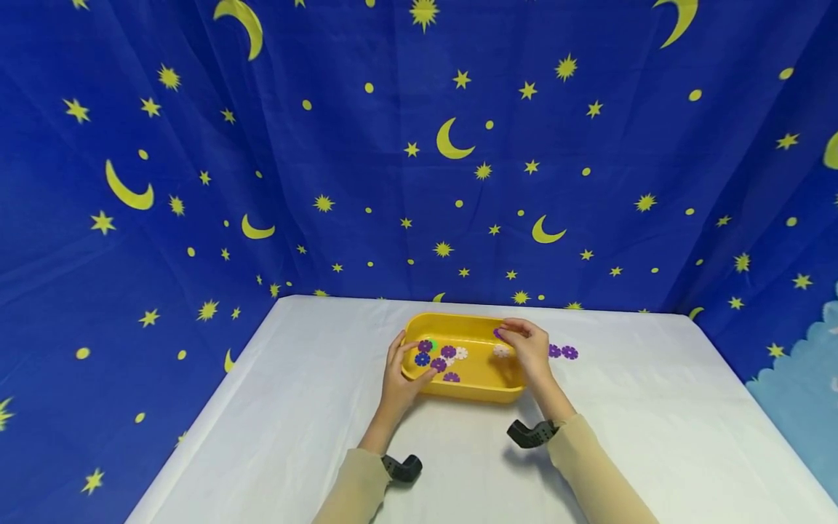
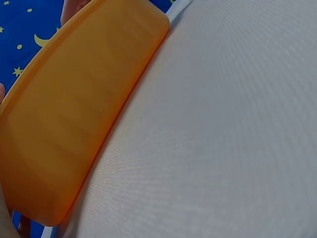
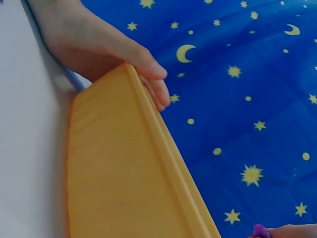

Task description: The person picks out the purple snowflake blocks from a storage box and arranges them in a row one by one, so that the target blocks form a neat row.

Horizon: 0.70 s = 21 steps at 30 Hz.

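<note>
A yellow plastic basin stands on the table, with several flower-shaped plastic discs inside, among them a blue one, a purple one and a white one. At its left end my left hand grips the rim; the right wrist view shows that thumb hooked over the edge. Above the basin's right end, my right hand pinches a purple flower disc between thumb and fingers. This purple disc also shows at the bottom of the right wrist view.
Just right of the basin, purple flower discs lie on the white tabletop. A blue cloth with yellow moons and stars hangs behind and at the sides. Both wrists carry black camera mounts.
</note>
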Available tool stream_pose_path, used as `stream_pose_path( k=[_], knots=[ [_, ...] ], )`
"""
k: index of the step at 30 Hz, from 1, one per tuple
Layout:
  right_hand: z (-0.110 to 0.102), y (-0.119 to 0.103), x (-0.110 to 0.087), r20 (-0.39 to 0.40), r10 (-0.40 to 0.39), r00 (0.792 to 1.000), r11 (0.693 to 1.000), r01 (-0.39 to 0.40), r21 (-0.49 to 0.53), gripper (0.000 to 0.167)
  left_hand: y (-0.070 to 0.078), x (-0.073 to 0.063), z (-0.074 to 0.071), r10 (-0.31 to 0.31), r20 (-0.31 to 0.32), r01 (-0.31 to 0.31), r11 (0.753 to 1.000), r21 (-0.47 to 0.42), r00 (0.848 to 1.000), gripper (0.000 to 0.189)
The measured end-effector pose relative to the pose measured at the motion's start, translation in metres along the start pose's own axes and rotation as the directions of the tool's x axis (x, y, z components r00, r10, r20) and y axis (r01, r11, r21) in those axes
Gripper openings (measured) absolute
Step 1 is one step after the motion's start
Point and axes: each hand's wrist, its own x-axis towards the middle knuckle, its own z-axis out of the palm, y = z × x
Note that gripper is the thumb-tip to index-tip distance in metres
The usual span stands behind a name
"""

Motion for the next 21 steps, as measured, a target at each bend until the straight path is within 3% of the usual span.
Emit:
stream_pose_path(
  k=[8, 12, 21],
  knots=[
    [-0.018, -0.002, 0.001, -0.094, 0.049, 0.994, 0.999, -0.051, -0.014, 0.037, 0.002, 0.000, 0.000, -0.001, -0.004, 0.001, 1.000, 0.010, 1.000, 0.052],
    [-0.028, 0.000, 0.004, -0.155, 0.033, 0.987, 0.998, -0.040, -0.045, 0.037, 0.000, 0.000, 0.001, 0.003, -0.006, -0.003, 1.000, 0.014, 1.000, 0.052],
    [-0.051, 0.008, 0.017, -0.247, 0.005, 0.969, 1.000, -0.006, -0.002, 0.039, -0.001, 0.001, 0.000, 0.003, 0.001, -0.003, 1.000, 0.009, 1.000, 0.052]
  ],
)
